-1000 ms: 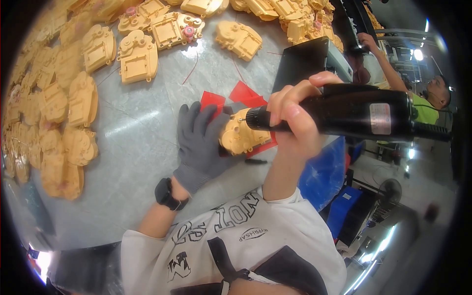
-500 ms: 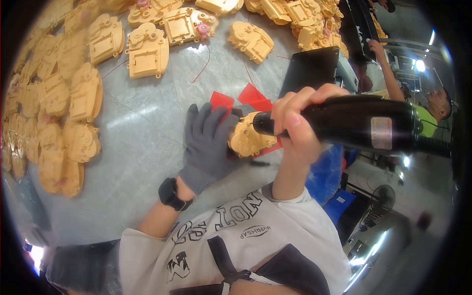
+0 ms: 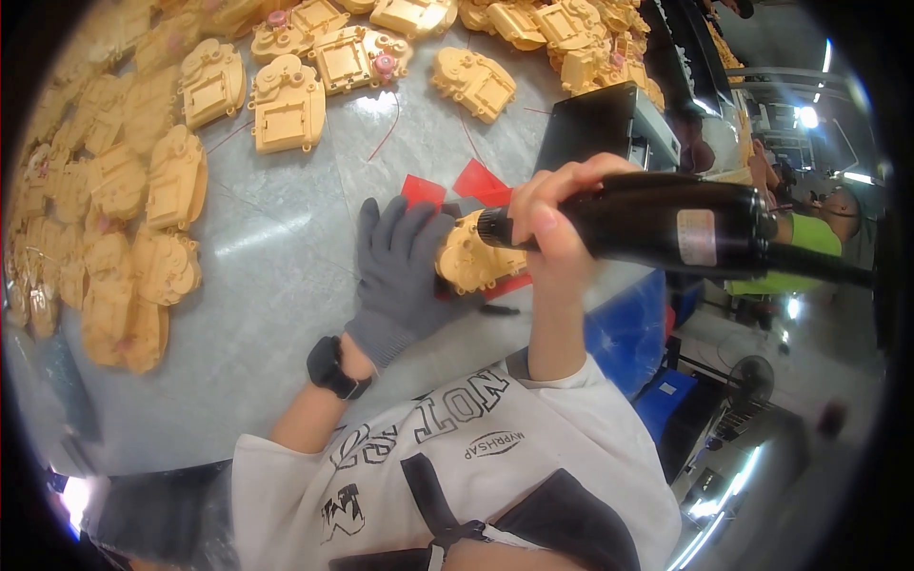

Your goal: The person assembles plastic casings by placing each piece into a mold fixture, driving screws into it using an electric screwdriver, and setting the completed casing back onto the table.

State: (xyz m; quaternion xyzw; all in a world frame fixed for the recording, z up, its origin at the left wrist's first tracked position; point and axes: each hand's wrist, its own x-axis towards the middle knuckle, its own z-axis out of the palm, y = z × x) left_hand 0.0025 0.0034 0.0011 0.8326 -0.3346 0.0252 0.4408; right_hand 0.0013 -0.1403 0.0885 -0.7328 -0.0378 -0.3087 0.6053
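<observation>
My right hand (image 3: 557, 224), bare, is wrapped round a black electric screwdriver (image 3: 657, 224), held almost level. The tool's ribbed nose (image 3: 494, 227) is over a yellow plastic housing (image 3: 468, 259) with round bosses; its tip is hidden from view. Against the left side of that housing rests my left hand (image 3: 405, 262) in a grey glove, fingers stretched out and somewhat apart, thumb hidden. Red pieces (image 3: 483, 181) show around the housing, under and behind it. A small dark object (image 3: 499, 310) lies just below it on the grey table.
Many more yellow housings (image 3: 176, 176) lie along the left and far sides, heaped at the far right. A black box (image 3: 590, 124) stands beyond the screwdriver. Thin red wires (image 3: 385, 138) cross the grey tabletop (image 3: 276, 257). Another person (image 3: 809, 228) is at the right.
The screwdriver and my right hand have shifted slightly left and up in the picture. The left hand stays beside the housing. The other person at the right has changed posture.
</observation>
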